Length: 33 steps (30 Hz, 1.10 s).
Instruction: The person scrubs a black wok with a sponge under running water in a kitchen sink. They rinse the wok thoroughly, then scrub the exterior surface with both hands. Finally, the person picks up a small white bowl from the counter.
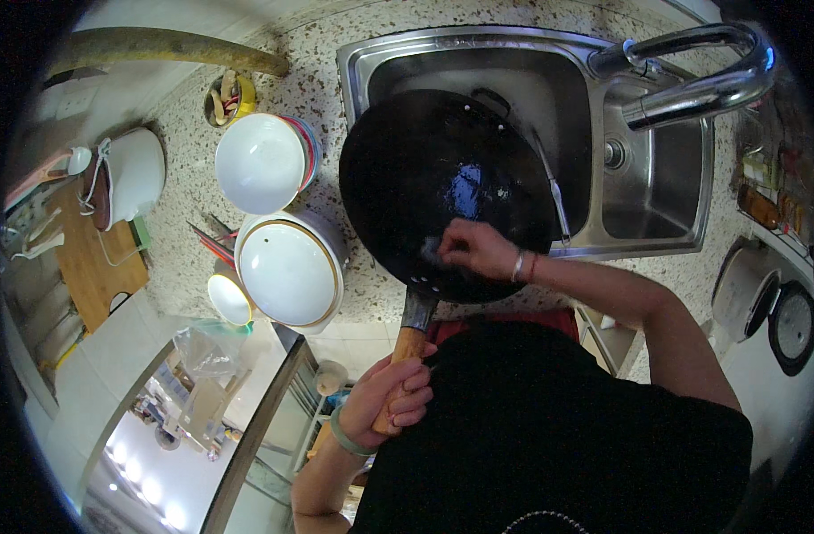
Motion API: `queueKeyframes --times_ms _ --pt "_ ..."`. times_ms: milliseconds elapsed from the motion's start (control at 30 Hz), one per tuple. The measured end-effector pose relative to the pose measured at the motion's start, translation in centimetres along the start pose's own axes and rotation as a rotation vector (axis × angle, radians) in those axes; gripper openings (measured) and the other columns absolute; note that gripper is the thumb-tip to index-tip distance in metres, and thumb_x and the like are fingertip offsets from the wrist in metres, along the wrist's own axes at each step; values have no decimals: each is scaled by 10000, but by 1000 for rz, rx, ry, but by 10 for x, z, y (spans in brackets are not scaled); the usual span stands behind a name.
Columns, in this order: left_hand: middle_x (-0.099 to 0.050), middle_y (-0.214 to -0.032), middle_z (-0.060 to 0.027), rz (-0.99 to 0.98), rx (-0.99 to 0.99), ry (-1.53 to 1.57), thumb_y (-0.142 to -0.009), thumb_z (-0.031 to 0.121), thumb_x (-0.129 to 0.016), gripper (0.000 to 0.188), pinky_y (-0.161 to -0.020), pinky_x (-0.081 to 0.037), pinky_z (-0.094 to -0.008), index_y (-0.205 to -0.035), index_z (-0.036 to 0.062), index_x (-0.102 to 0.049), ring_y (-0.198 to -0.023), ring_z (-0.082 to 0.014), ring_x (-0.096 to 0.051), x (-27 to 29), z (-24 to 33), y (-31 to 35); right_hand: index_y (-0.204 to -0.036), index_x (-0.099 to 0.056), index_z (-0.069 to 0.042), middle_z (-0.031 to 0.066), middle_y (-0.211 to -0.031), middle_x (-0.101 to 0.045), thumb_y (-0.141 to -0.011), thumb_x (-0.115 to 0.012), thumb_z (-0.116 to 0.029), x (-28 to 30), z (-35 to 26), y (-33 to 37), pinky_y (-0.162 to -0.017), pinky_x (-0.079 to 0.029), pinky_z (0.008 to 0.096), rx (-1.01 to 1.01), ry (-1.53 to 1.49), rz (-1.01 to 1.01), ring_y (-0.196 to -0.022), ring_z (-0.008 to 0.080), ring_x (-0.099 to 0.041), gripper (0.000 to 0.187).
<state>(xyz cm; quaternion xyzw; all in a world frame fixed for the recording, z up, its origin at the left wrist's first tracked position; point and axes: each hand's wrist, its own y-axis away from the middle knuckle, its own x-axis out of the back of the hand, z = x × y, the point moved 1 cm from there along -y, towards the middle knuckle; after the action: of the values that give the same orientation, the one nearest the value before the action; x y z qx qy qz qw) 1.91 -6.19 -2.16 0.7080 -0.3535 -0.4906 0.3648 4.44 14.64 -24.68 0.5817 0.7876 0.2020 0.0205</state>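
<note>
A large black wok (416, 169) rests tilted over the left basin of the steel sink (638, 250), its inside wet and shiny. My left hand (380, 402) is wrapped round its wooden handle (410, 342), close to my body. Inside the wok, near the handle end, my right hand (483, 249) pinches a small grey scrubber (431, 253), which looks like steel wool and is partly covered by my fingers. It touches the wok's inner surface. Beyond the wok's right side, a slim utensil with a silver handle (559, 203) leans in the same basin.
A chrome faucet (700, 98) arches over the smaller right basin. Left of the wok stand stacked white bowls (260, 165), a lidded white pot (288, 271), a small bowl (230, 299) and a yellow container (244, 100). A rice cooker with its lid raised (745, 289) is far right.
</note>
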Motion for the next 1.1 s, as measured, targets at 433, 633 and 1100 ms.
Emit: queueKeyframes --times_ms 433,633,1100 --pt "-415 -714 -6 -81 3 98 -942 141 -477 342 -363 -297 -185 -1259 52 -382 -485 -55 -353 5 -3 -6 -842 -645 -85 76 -893 -608 -763 -703 -142 16 13 4 -765 -488 350 -60 -21 -75 -845 233 -604 114" --pt "-415 -709 -5 -56 10 74 -939 137 -479 347 -360 -298 -188 -1260 53 -379 -468 -58 -345 -5 1 -5 -851 -597 -49 103 -870 -553 -783 -630 -73 38 63 -81 -768 -472 376 120 410 341 -846 277 -542 79" --pt "-419 -707 4 -35 38 86 -927 138 -500 350 -364 -301 -177 -1249 52 -389 -469 -49 -358 -4 6 -6 -834 -607 -90 104 -900 -557 -770 -624 -83 22 43 -44 -819 -447 421 133 317 47 -914 305 -529 66"
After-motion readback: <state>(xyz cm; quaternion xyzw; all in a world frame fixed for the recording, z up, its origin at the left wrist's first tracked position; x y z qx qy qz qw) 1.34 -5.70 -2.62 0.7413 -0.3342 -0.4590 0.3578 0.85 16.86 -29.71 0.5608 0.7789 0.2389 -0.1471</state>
